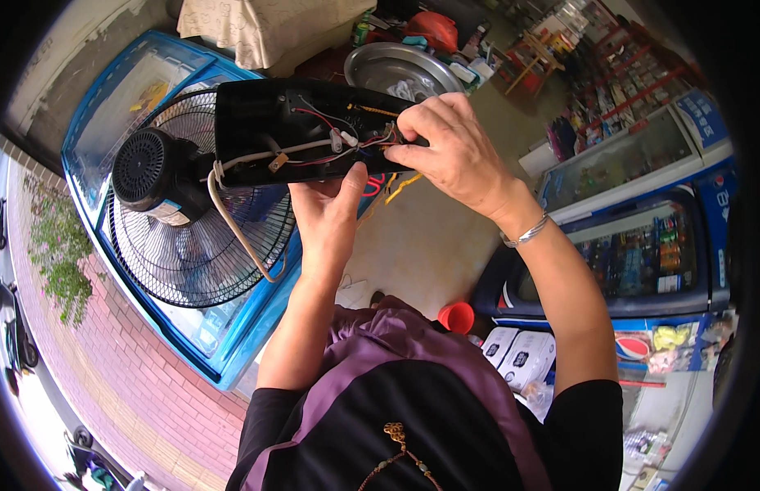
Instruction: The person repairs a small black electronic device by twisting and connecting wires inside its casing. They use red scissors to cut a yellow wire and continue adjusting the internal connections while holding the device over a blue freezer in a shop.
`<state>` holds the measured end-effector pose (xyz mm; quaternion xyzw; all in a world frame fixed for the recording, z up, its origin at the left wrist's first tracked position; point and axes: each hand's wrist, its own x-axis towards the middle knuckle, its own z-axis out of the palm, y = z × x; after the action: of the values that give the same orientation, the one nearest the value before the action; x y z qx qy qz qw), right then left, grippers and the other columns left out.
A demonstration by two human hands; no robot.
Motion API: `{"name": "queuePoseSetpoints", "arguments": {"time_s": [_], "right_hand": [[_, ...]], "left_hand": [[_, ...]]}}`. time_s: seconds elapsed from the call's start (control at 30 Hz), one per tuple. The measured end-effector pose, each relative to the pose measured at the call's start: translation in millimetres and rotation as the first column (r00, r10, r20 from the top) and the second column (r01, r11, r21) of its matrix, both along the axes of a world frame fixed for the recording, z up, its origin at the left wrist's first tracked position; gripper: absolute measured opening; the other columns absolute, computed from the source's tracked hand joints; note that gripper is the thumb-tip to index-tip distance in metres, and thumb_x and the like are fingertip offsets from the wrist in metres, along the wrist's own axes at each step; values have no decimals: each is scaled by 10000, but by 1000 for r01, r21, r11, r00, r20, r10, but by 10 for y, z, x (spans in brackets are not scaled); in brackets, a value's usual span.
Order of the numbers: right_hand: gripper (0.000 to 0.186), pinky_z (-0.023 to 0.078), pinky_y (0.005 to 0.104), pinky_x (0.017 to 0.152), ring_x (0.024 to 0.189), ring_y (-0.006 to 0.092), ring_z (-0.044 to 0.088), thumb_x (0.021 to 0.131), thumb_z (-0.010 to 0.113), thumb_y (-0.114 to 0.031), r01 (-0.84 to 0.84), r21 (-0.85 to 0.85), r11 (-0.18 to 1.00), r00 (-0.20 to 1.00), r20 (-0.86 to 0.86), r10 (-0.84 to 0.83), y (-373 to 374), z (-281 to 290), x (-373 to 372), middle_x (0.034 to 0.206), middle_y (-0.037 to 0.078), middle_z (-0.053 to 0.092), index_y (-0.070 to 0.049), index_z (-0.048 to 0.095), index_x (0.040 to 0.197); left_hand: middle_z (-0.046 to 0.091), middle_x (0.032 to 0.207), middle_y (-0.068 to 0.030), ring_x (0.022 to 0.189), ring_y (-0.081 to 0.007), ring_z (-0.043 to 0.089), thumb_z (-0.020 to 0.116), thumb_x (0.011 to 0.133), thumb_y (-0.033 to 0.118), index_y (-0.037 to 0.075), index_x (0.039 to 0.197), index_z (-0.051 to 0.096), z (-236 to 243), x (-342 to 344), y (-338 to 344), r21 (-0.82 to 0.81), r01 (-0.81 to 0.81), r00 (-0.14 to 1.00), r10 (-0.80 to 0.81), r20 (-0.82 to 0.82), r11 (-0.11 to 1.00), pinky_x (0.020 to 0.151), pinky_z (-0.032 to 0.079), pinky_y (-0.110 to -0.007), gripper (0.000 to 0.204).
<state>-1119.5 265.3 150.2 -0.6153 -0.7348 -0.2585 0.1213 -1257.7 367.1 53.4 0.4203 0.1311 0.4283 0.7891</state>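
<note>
A black electric fan lies on a blue-framed chest freezer (224,372), its wire cage (192,262) and round motor cover (141,169) at the left. Its long black housing (249,123) is opened, showing red, white and dark wires (314,161) and a beige cord (233,217). My left hand (327,213) grips the housing's near edge, thumb on top and fingers hidden beneath. At the housing's right end my right hand (462,151) is closed in a pinch beside the wire ends; what lies between its fingertips is hidden. Below the housing, red-handled scissors (373,185) partly show.
Behind the housing is a metal basin (400,65) with clear plastic in it. A red bucket (456,317) stands on the floor near my right side, beside white packages (521,358). Glass-topped display freezers (617,254) line the right. Stocked shelves (634,82) stand farther back.
</note>
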Motion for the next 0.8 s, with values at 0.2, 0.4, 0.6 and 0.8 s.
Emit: {"name": "queuePoseSetpoints", "arguments": {"time_s": [0.2,0.4,0.6,0.8], "right_hand": [[80,410,386,890,903,191,549,744,690,-111,-200,-75,977,965,156,210,190,-9,157,938,7,544,-76,674,814],[95,434,361,839,887,168,540,719,646,-151,-366,-55,929,889,275,367,390,-56,284,880,-8,543,-109,604,644],[57,459,348,786,880,183,550,716,638,-143,-444,-31,896,869,229,438,402,-44,334,892,4,556,-102,622,680],[80,466,351,755,872,206,560,703,647,-119,-494,-70,867,858,119,499,447,-26,404,922,29,569,-68,645,764]], "left_hand": [[552,1188,-84,1074,-146,563,647,866,-42,5,1300,396,80,35,-24,-34,-34,999,35,39,999,944,488,-305,503],[572,1221,-108,1104,-195,598,592,913,7,23,1295,418,47,35,-2,58,-40,996,44,-74,997,921,564,-371,421],[578,1233,-92,1121,-197,600,596,909,18,39,1311,417,131,28,-10,7,-68,995,68,-66,998,914,566,-374,440],[582,1119,-75,970,-124,585,659,851,-1,8,1260,412,202,37,-41,-55,-114,992,110,-69,992,825,515,-278,478]]}}
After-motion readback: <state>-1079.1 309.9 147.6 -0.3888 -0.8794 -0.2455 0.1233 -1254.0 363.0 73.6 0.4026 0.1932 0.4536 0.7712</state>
